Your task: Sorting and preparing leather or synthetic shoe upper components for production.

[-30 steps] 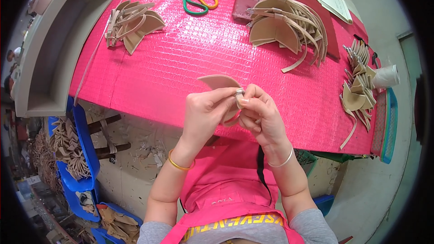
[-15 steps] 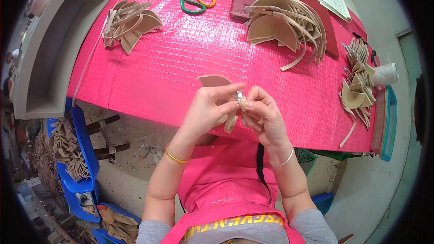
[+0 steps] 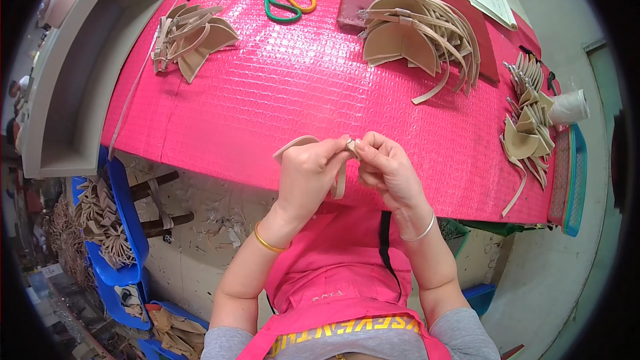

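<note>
Over the table's front edge, my left hand (image 3: 305, 177) is closed on a beige leather piece (image 3: 294, 146), whose curved flap sticks out past the knuckles. A narrow strap (image 3: 340, 184) of the same leather hangs down between my hands. Pinched between thumb and forefinger, my right hand (image 3: 392, 172) grips the strap's end beside a small silver metal buckle (image 3: 350, 142). Fingers cover most of the buckle, so whether the strap passes through it cannot be made out.
Bundles of similar beige strapped pieces lie at the left (image 3: 193, 37), back right (image 3: 403, 43) and far right (image 3: 530, 127) of the pink-covered table (image 3: 267, 103). Scissors (image 3: 285, 7) lie at the back. Blue bins (image 3: 127, 217) stand low left; a grey shelf unit (image 3: 70, 87) borders the table.
The leather flap has swung left and toward me as my left hand turned. Both hands have drawn closer over the buckle, which shows less now.
</note>
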A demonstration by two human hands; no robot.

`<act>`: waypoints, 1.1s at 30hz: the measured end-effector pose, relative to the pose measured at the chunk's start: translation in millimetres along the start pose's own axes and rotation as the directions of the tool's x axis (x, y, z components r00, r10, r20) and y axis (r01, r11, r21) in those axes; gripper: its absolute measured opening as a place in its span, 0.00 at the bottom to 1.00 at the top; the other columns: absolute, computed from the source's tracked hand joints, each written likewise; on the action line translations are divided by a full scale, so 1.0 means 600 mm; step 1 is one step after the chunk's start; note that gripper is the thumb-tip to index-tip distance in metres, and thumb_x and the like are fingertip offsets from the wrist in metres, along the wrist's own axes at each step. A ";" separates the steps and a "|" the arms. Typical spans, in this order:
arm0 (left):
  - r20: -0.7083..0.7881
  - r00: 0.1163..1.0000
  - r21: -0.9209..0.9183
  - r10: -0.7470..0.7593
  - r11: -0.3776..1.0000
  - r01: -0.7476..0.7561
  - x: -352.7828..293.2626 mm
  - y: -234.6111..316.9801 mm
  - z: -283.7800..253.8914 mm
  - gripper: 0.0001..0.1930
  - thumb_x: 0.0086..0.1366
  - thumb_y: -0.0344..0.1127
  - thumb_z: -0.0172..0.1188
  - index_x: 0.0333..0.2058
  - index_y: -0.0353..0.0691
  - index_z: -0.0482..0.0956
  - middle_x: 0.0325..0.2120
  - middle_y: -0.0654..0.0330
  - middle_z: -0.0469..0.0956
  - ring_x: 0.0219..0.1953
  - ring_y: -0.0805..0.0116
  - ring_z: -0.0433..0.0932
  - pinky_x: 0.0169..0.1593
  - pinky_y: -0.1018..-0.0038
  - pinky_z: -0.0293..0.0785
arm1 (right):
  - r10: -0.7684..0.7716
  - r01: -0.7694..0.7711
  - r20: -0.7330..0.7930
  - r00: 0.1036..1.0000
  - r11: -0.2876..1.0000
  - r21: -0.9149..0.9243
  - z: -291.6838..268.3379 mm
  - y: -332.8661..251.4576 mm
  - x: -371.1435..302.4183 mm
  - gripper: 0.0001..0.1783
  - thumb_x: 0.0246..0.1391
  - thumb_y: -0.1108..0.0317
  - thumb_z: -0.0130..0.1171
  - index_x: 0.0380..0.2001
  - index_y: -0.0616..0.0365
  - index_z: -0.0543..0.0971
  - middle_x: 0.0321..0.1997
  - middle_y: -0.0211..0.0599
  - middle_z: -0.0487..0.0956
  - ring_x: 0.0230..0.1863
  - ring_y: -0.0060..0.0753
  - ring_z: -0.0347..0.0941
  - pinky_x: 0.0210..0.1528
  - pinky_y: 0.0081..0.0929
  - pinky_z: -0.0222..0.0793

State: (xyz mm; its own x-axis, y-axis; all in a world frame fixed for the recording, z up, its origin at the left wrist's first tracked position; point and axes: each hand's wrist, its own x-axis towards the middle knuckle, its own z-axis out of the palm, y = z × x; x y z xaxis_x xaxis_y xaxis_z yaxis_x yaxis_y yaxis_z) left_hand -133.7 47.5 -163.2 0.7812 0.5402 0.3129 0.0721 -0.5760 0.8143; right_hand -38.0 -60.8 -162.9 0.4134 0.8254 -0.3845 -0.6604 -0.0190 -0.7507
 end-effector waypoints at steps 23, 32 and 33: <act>-0.084 0.990 0.565 0.113 0.824 -0.046 0.032 -0.069 -0.106 0.11 0.51 0.29 0.56 0.35 0.36 0.75 0.15 0.57 0.71 0.18 0.68 0.71 0.24 0.76 0.66 | -0.534 0.589 0.267 0.802 0.631 -0.505 0.088 -0.002 0.142 0.09 0.44 0.70 0.56 0.29 0.65 0.75 0.31 0.36 0.69 0.36 0.27 0.67 0.39 0.22 0.63; -0.011 0.943 0.040 -0.332 0.943 0.332 0.112 -0.193 -0.191 0.18 0.55 0.47 0.54 0.23 0.35 0.74 0.12 0.63 0.67 0.16 0.77 0.63 0.21 0.74 0.61 | -0.559 0.483 0.060 0.827 0.652 -0.585 0.019 -0.020 0.133 0.13 0.49 0.70 0.52 0.40 0.60 0.70 0.36 0.33 0.69 0.36 0.23 0.67 0.39 0.20 0.63; 0.164 0.820 0.273 -0.548 0.824 0.496 0.099 -0.136 -0.162 0.17 0.55 0.45 0.54 0.25 0.33 0.75 0.15 0.60 0.73 0.18 0.76 0.70 0.22 0.77 0.64 | -0.494 0.377 -0.001 0.869 0.664 -0.645 0.007 -0.022 0.123 0.13 0.49 0.70 0.51 0.39 0.60 0.70 0.34 0.32 0.70 0.34 0.22 0.67 0.36 0.19 0.64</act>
State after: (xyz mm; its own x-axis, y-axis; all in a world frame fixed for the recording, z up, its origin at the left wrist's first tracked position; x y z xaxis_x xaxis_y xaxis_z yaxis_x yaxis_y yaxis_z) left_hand -153.5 186.0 -163.4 0.7029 0.6582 -0.2697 0.6164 -0.3745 0.6927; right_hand -1.3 2.4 -179.1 0.6863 0.7264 0.0366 0.1218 -0.0652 -0.9904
